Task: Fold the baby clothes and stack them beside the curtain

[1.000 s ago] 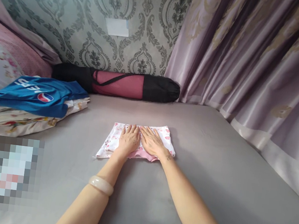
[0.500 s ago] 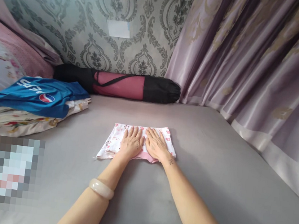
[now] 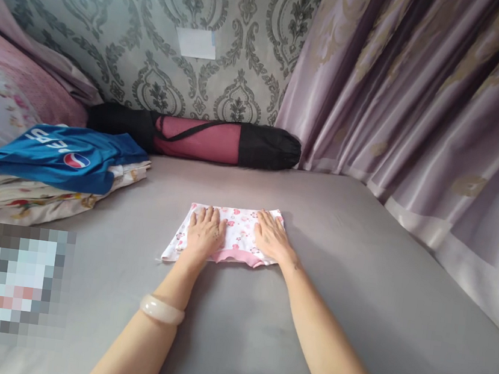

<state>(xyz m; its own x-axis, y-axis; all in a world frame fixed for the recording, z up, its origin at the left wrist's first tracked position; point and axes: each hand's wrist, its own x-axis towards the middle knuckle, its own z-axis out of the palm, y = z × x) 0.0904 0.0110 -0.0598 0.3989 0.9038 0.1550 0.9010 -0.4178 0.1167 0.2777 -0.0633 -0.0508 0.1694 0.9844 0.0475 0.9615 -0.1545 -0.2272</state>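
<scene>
A folded white garment [image 3: 240, 231] with a pink and red print lies flat on the grey sheet [image 3: 242, 319]. Its pink neckline or trim curves along the near edge. On the garment's left part rests my left hand [image 3: 206, 230], palm down with fingers stretched forward. My right hand [image 3: 271, 237] lies flat on the right part, its fingers also extended. Printed cloth shows between the two hands. Neither hand grips the fabric. A pale bangle [image 3: 162, 310] circles my left forearm.
A blue shirt [image 3: 53, 154] tops folded floral cloth [image 3: 60, 205] at the left. Along the patterned wall [image 3: 243, 47] lies a black and dark pink roll bag [image 3: 205, 139]. Mauve curtains [image 3: 406, 97] hang at the right. A blurred patch [image 3: 10, 285] covers something at lower left.
My hands have slid apart over the garment, the left one leftward and the right one slightly rightward. More of the print and pink trim shows between them.
</scene>
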